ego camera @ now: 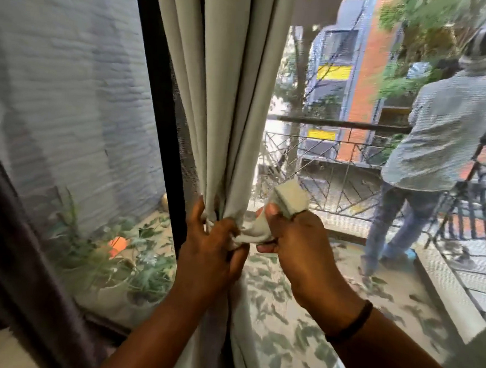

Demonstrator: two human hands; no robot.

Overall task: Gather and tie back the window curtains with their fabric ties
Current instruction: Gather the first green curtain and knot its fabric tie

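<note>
Beside the dark window frame (158,99), our left hand (209,250) clamps the gathered curtain (227,97) to keep its folds bunched, while our right hand (295,244) pinches the fabric tie (289,201), ready for wrapping.

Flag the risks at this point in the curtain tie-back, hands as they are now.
1. The left hand alone pinches the gathered curtain; if it loosens, the folds may spread again.
2. The right hand holds the fabric tie by a short stretch with its end sticking up free, so it could slip out under a pull.
3. The tie looks bunched between the hands, so it may knot unevenly.
</note>
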